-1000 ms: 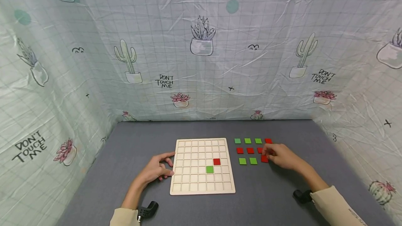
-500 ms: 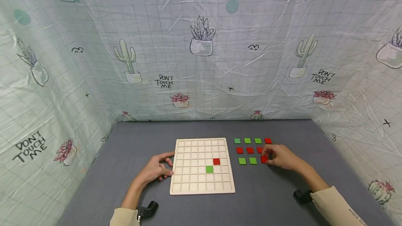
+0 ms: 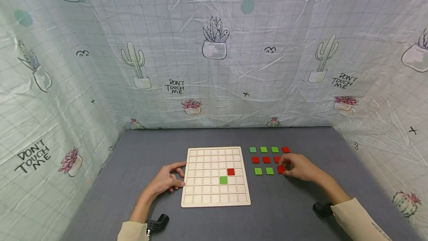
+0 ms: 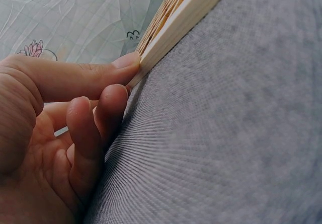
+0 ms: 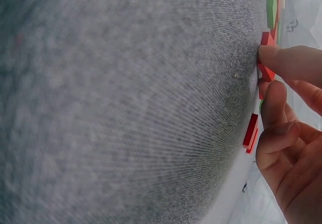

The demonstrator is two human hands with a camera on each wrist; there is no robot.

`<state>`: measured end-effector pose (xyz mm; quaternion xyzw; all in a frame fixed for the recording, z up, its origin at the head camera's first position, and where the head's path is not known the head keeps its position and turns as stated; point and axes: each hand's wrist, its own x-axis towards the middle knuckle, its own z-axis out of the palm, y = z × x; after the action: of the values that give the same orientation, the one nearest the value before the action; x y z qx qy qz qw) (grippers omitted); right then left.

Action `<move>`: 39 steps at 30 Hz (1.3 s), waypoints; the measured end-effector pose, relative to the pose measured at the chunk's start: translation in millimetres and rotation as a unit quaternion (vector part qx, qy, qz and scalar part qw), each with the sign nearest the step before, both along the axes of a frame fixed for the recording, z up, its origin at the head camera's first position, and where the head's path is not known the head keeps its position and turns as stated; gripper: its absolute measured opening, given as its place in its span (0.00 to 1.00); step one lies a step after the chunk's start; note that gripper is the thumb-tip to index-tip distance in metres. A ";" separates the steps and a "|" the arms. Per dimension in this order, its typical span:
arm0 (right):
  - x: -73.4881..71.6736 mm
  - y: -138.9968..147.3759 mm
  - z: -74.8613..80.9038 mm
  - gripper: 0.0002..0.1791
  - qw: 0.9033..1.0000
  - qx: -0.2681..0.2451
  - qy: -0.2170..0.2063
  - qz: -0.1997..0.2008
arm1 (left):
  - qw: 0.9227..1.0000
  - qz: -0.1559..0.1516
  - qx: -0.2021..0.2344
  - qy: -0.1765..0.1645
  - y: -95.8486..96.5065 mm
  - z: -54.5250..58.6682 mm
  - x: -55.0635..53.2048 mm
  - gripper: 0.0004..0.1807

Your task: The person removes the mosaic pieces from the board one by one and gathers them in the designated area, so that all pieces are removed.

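Note:
A square wooden grid board lies on the table, with one red tile and one green tile in its cells. My left hand touches the board's left side with thumb and forefinger, its other fingers bent; the left wrist view shows the thumb against the wooden edge. At the right end of the nearest row of loose tiles, my right hand pinches a red tile by its edges. In the right wrist view the thumb covers part of this red tile; the forefinger's contact is hidden.
Several loose tiles lie in rows right of the board: green ones at the back, red ones in the middle, green ones in front. My right hand hides some. A printed cloth hangs around the grey table.
My right thumb has moved slightly toward me, to the near edge of the red tile, showing more of the tile. The left hand and board have stayed put.

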<state>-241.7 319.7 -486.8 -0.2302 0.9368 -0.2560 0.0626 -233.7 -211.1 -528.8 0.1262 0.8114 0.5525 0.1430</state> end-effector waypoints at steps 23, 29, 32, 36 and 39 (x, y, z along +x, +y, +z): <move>-1.3 1.8 -3.5 0.10 1.000 0.001 0.002 0.002 | 1.000 -0.003 -0.002 0.003 -0.9 -3.9 -2.0 0.45; -2.0 2.2 -4.5 0.10 1.000 -0.001 0.003 0.002 | 1.000 -0.005 -0.003 0.005 -1.4 -3.9 -3.2 0.45; -2.4 2.4 -4.9 0.10 1.000 -0.002 0.003 0.001 | 1.000 -0.004 -0.006 0.006 -1.3 -4.1 -3.5 0.45; -2.0 2.2 -4.0 0.10 1.000 -0.004 0.003 0.003 | 1.000 -0.005 -0.006 0.007 -0.9 -4.0 -3.2 0.45; -1.0 1.7 -3.0 0.11 1.000 -0.009 0.007 0.007 | 1.000 -0.004 -0.005 0.009 -0.3 -3.5 -2.7 0.45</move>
<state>-242.7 321.3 -489.7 -0.2390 0.9333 -0.2622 0.0555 -236.4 -211.4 -532.3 0.1332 0.8152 0.5464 0.1384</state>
